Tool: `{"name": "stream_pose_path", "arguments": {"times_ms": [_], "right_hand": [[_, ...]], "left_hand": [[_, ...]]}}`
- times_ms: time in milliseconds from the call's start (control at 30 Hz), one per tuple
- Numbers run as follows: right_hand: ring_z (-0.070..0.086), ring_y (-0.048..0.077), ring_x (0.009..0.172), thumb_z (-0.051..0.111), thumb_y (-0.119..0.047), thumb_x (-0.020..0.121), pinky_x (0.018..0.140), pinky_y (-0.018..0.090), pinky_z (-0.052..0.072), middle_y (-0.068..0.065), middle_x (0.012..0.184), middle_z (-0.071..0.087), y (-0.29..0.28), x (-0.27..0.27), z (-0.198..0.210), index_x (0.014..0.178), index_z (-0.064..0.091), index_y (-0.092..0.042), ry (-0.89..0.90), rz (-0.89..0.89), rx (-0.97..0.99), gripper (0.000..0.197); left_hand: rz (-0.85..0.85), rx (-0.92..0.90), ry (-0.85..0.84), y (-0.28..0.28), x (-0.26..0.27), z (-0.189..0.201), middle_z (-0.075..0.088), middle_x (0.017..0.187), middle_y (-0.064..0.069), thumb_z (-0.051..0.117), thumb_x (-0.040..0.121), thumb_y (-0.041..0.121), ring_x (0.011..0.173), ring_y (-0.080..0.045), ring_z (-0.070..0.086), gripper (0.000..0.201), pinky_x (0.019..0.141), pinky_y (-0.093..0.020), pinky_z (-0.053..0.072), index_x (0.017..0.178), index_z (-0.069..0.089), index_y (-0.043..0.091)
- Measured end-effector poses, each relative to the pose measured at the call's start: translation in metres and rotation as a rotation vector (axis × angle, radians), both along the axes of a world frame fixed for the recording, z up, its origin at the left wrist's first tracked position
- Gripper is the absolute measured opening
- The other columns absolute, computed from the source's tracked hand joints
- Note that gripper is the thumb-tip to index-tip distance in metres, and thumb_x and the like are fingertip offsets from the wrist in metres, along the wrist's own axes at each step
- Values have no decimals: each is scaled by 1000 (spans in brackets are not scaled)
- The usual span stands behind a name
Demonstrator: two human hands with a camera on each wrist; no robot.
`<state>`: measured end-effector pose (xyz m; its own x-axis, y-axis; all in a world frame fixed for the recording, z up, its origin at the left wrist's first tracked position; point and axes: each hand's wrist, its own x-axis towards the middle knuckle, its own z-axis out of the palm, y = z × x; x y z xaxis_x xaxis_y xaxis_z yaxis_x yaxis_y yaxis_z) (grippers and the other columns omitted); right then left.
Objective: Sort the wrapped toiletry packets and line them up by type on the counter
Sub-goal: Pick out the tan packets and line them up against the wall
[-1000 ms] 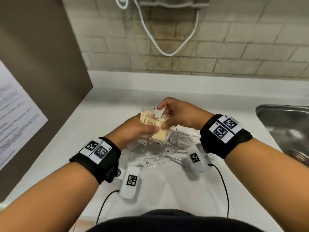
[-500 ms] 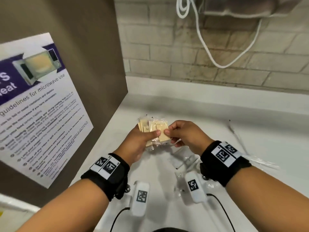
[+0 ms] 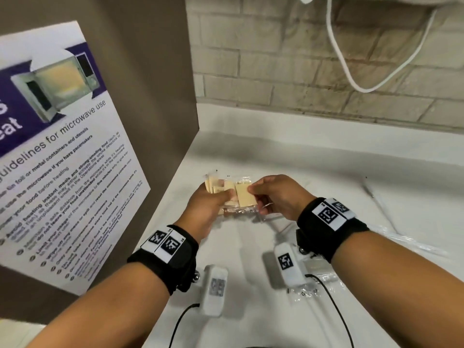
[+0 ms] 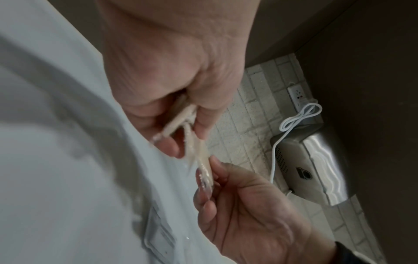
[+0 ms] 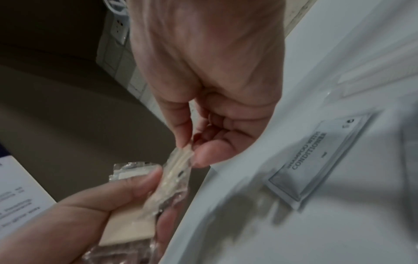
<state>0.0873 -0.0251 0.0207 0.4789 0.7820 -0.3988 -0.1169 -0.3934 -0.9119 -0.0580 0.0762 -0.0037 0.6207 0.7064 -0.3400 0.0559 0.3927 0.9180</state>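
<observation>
My left hand [image 3: 213,204] grips a fanned stack of clear-wrapped cream soap packets [image 3: 218,188] above the white counter [image 3: 326,172]. My right hand [image 3: 261,194] pinches the rightmost soap packet [image 3: 244,198] by its edge between thumb and forefinger. In the left wrist view the left hand [image 4: 181,114] holds the soap packets [image 4: 178,119] edge-on and the right hand [image 4: 217,167] pinches one. In the right wrist view the right hand [image 5: 192,148] nips the clear wrapper [image 5: 178,159]. A white shampoo-with-conditioner sachet [image 5: 321,157] lies flat on the counter.
A brown side panel with a microwave-guidelines poster [image 3: 57,151] stands at the left. Clear wrapped packets [image 3: 319,280] lie under my right wrist, and long thin wrapped items [image 3: 379,204] lie to the right. A white cord [image 3: 351,71] hangs on the brick wall.
The view has swung left, away from the sink. Both hands carried the soap packets leftward toward the side panel, and my right hand now pinches the rightmost packet's edge.
</observation>
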Motion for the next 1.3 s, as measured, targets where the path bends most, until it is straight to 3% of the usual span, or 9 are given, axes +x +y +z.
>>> {"name": "stream_pose_path", "arguments": {"times_ms": [200,333,500,600,800,933,1067,1167,1300], "right_hand": [[56,24,47,66,-8,88,64,43,57,14,60,55,26,-11,-21,76,61,4,-12,53,-293,18],[67,27,76,57,-35,93,73,36,56,13,91,69,31,-10,-10,102,66,-3,-653,171,-408,34],[59,18,62,66,-25,89,51,25,44,2,81,66,32,-20,13,111,63,-16,-159,149,49,24],[51,15,52,68,-5,84,43,21,39,2,68,59,35,-22,10,105,63,-11,-221,154,75,23],[61,21,52,63,7,83,52,31,54,5,65,57,17,-10,2,105,58,-14,-15,40,134,32],[54,17,57,69,-7,82,58,30,47,4,66,59,7,-17,-4,83,62,-13,-198,211,-89,9],[56,24,59,66,-8,81,64,33,46,13,66,58,9,-8,-25,73,58,-6,-205,-21,-290,12],[51,20,52,63,-22,78,57,26,40,8,62,58,9,0,-35,56,50,-12,-431,100,-528,28],[56,20,64,46,-52,90,63,28,46,3,67,56,13,-3,-14,71,58,-6,-830,266,-566,51]], "left_hand": [[187,13,72,24,-23,-9,67,100,-12,55,89,1,85,-28,68,25,65,-37,58,111,60,12],[161,6,10,21,-28,-2,65,98,-13,54,91,-2,76,-24,68,26,48,-27,55,114,57,9],[21,98,-2,16,-23,7,69,87,-8,56,91,1,63,-13,71,18,48,-24,53,100,60,16],[-63,124,7,15,-20,11,67,81,-5,58,90,-1,55,-6,69,18,45,-20,51,102,59,12],[-107,144,82,15,-16,6,66,77,-6,66,85,8,55,-18,57,18,67,-33,45,97,62,21],[-128,190,97,17,-6,9,64,84,-3,66,85,5,69,-16,64,20,54,-22,50,99,62,18],[-47,91,97,18,0,6,65,82,-8,63,89,19,70,-21,65,5,65,-33,51,92,62,16],[-54,7,77,23,-6,3,73,84,-4,61,90,41,79,-20,70,26,79,-38,54,94,67,15],[-114,-68,85,23,-15,9,74,79,1,58,84,56,71,-17,65,41,49,-19,46,91,70,18]]}}
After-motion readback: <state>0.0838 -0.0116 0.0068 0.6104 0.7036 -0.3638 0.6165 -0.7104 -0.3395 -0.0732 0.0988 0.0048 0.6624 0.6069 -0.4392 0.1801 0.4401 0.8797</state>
